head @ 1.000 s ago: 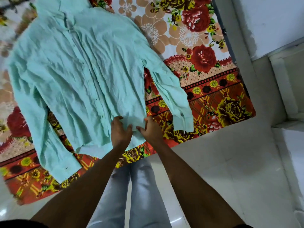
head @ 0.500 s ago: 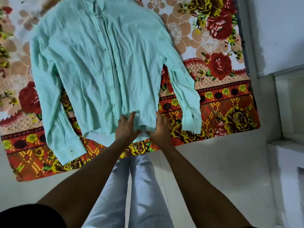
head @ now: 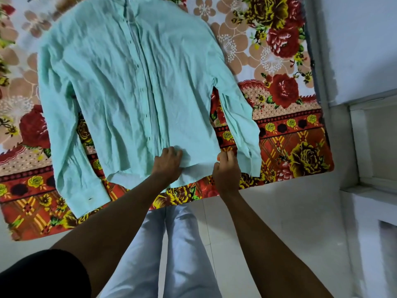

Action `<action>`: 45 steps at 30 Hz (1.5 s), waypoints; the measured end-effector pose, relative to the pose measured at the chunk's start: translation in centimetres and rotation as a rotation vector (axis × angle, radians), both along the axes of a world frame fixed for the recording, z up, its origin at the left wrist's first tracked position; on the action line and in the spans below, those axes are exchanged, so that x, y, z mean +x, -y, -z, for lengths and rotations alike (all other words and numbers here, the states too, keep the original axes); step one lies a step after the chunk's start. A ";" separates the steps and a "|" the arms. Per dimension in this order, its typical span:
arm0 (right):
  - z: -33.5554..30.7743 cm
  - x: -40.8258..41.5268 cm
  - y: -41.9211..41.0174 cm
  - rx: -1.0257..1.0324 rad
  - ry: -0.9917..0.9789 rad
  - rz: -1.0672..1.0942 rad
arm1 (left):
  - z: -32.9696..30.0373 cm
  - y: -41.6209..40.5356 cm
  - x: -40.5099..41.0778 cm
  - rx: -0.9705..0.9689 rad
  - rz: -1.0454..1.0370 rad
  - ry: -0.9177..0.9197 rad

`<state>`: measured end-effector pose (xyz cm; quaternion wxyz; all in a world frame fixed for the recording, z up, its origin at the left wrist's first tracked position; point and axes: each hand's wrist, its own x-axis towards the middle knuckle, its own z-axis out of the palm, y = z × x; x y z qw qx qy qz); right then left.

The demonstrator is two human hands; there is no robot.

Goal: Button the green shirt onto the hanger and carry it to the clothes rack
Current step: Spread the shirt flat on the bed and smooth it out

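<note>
A pale green long-sleeved shirt (head: 133, 87) lies flat and front up on a flowered bedsheet (head: 285, 147), collar away from me, sleeves spread down both sides. Its button placket runs down the middle and looks closed. My left hand (head: 168, 163) rests palm down on the hem near the placket, fingers curled into the cloth. My right hand (head: 226, 171) pinches the hem's right corner beside the right sleeve cuff (head: 250, 155). No hanger shows; the collar end is cut off by the top edge.
The bed's near edge runs just past my hands, with my legs in light trousers (head: 171, 250) and pale floor tiles (head: 290, 211) below. A white wall and a stepped ledge (head: 369, 147) stand close on the right.
My hands have spread apart along the hem: the right one slid to the right corner, the left stayed near the placket. The camera view shifted, bringing more of the shirt into sight.
</note>
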<state>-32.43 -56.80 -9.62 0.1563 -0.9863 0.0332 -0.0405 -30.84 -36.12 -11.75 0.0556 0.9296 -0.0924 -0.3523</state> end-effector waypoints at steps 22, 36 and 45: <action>0.3 -0.5 3.8 -0.310 0.063 -0.107 | -1.3 -0.3 -4.0 -0.155 0.240 0.391; 1.3 -0.2 3.3 -0.594 -0.477 -0.073 | -0.5 -1.7 -4.0 -0.076 0.017 0.125; 1.1 1.5 -2.3 -0.142 -0.349 -0.164 | -0.6 0.6 -0.4 -0.329 -0.707 0.121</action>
